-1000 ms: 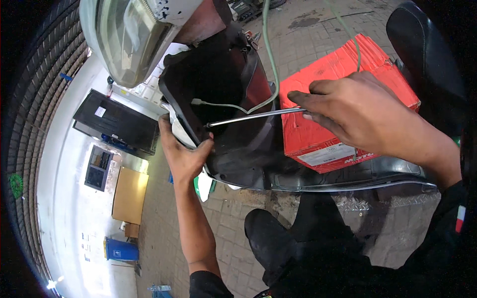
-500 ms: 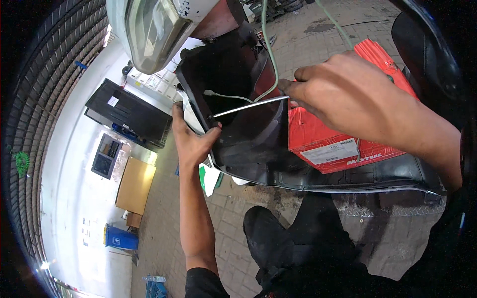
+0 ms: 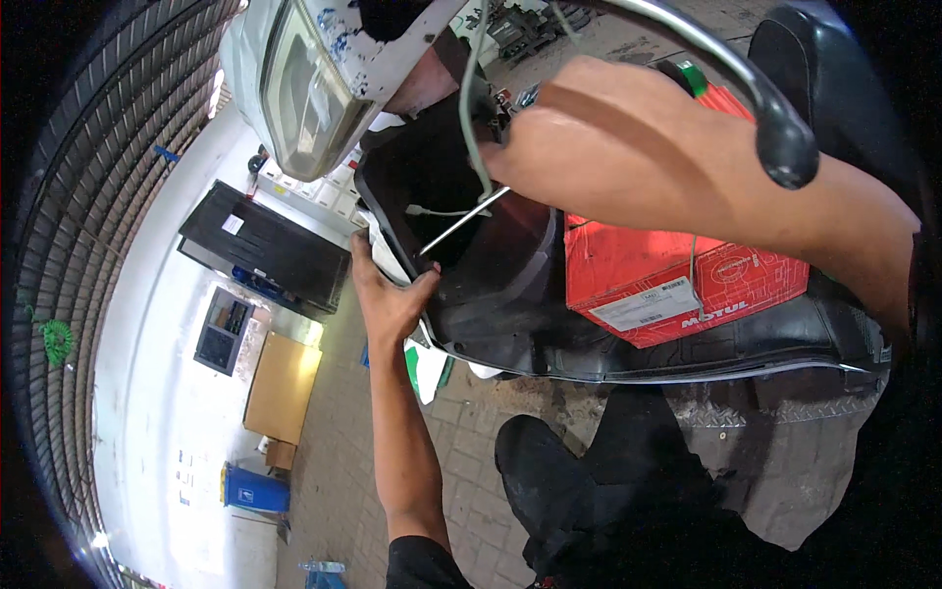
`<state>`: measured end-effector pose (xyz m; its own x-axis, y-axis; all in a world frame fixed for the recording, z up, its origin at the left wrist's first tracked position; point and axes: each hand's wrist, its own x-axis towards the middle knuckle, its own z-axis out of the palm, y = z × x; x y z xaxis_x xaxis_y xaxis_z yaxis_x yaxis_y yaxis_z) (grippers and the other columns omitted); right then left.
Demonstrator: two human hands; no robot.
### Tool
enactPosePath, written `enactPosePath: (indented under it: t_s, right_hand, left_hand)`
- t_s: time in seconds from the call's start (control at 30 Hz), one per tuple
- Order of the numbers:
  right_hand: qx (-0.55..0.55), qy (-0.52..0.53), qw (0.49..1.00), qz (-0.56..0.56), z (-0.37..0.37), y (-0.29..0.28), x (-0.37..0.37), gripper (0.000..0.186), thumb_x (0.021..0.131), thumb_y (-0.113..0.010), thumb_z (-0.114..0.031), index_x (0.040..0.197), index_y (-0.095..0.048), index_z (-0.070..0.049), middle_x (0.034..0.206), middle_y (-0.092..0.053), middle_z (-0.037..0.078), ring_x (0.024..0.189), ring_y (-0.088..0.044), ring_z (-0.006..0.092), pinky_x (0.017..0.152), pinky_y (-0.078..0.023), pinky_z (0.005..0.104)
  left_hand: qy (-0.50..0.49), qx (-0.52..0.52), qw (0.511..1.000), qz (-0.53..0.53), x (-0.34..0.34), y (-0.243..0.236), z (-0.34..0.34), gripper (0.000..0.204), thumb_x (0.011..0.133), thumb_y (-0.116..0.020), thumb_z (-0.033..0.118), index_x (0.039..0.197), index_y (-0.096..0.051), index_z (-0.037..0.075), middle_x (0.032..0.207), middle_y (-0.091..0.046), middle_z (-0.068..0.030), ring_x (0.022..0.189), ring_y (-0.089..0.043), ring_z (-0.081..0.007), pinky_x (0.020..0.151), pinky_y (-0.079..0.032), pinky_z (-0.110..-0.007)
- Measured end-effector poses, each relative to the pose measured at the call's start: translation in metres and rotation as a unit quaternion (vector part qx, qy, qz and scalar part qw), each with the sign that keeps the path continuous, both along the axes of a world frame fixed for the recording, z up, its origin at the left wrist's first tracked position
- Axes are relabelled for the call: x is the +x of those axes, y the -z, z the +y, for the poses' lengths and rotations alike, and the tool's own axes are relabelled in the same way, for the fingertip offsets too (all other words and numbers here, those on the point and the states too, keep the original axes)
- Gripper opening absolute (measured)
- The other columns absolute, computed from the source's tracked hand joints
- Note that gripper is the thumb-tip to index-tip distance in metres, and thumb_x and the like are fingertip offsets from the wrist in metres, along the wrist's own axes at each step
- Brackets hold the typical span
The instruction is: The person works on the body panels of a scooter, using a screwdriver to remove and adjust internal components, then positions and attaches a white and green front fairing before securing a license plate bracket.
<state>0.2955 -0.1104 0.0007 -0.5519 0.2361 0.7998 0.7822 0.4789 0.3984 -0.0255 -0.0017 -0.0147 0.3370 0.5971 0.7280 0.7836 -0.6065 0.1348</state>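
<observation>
My right hand [image 3: 599, 147] is closed round a screwdriver whose handle is hidden inside the fist. The slim metal shaft of the screwdriver [image 3: 463, 221] slants down to the left, its tip at the inner edge of a scooter's black plastic leg shield panel [image 3: 496, 309]. Close to that tip, my left hand [image 3: 389, 302] clasps the panel's rim, thumb on the black inside and fingers over the white outer fairing [image 3: 386, 249]. A pale cable [image 3: 469, 108] hangs down past my right fist, and its plug end lies over the panel's dark hollow.
A red cardboard box [image 3: 687, 285] stands on the scooter's footboard below my right forearm. A metal lever [image 3: 751, 83] with a black ball end crosses above that arm. The headlight [image 3: 314, 93] juts out at upper left. The black seat [image 3: 839, 79] is at upper right.
My right hand has moved left and up, so the screwdriver stands steeper with its tip near the same spot. The view has shifted, bringing the lever in. My left hand keeps its hold.
</observation>
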Motion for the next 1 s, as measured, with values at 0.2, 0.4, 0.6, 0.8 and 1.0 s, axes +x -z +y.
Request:
enactPosePath:
  t_s: [0.2,0.4,0.6,0.8,1.0]
  right_hand:
    - [0.032,0.024,0.999,-0.025,0.001,-0.024,-0.003,0.016,0.075,-0.065,-0.009,0.085,-0.071,0.002,0.08,-0.07,0.019,0.077,-0.072,0.0302,0.067,-0.058,0.036]
    - [0.025,0.012,1.0,-0.011,-0.006,-0.025,-0.008,0.017,0.072,-0.067,-0.005,0.087,-0.072,0.002,0.084,-0.071,0.02,0.082,-0.072,0.0317,0.069,-0.059,0.0385]
    - [0.075,-0.02,0.997,-0.006,-0.001,-0.022,-0.012,0.01,0.071,-0.07,-0.005,0.08,-0.071,0.0,0.074,-0.069,0.016,0.076,-0.072,0.0288,0.069,-0.059,0.0351]
    - [0.067,0.021,0.998,-0.002,-0.008,-0.012,-0.019,0.005,0.071,-0.07,-0.004,0.075,-0.072,-0.001,0.072,-0.069,0.015,0.076,-0.072,0.0268,0.068,-0.059,0.0321]
    - [0.124,0.078,0.984,-0.096,-0.004,-0.008,-0.019,0.006,0.072,-0.066,-0.006,0.072,-0.072,-0.003,0.07,-0.069,0.012,0.076,-0.072,0.0237,0.065,-0.058,0.0315]
  left_hand:
    - [0.014,-0.014,1.0,-0.012,0.004,0.002,0.0,0.091,0.062,-0.081,0.016,0.136,-0.035,-0.01,0.122,-0.055,-0.0209,0.111,-0.053,-0.0295,0.1,-0.04,-0.035]
    - [0.028,-0.044,0.999,-0.005,0.005,-0.001,-0.001,0.095,0.063,-0.081,0.018,0.138,-0.031,-0.011,0.126,-0.052,-0.023,0.113,-0.052,-0.0305,0.101,-0.039,-0.036]
    - [0.001,-0.03,1.0,-0.009,0.01,0.0,-0.007,0.096,0.063,-0.081,0.018,0.139,-0.03,-0.012,0.129,-0.05,-0.0244,0.117,-0.049,-0.032,0.104,-0.036,-0.036]
    - [0.033,-0.028,0.998,-0.047,0.008,-0.001,-0.004,0.089,0.058,-0.08,0.018,0.133,-0.039,-0.01,0.123,-0.053,-0.024,0.114,-0.052,-0.0346,0.102,-0.039,-0.039]
    - [0.048,-0.054,0.996,-0.047,0.01,-0.001,-0.002,0.084,0.059,-0.079,0.017,0.129,-0.041,-0.009,0.119,-0.054,-0.0232,0.11,-0.054,-0.0342,0.099,-0.041,-0.039]
